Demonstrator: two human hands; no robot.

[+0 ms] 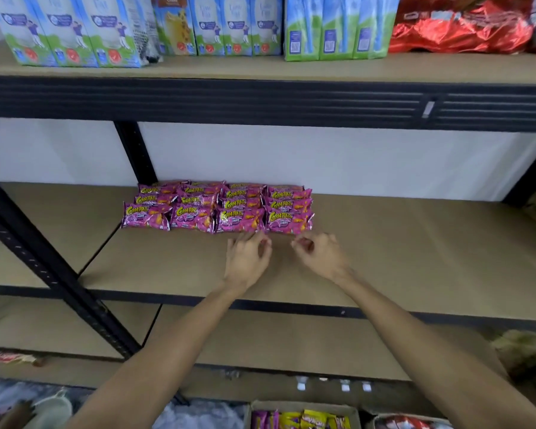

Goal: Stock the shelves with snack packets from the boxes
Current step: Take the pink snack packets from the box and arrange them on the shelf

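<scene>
Several pink snack packets lie in neat rows at the back of the middle shelf. My left hand hovers just in front of the front row, fingers loosely curled, holding nothing. My right hand is beside it, a little to the right, also loosely curled and empty, just short of the rightmost front packet. A cardboard box with yellow and purple snack packets sits at the bottom edge of the view.
Blue and green milk cartons and red foil bags fill the top shelf. A black upright post crosses at left. A second box with red packets sits at bottom right. A lower shelf lies beneath.
</scene>
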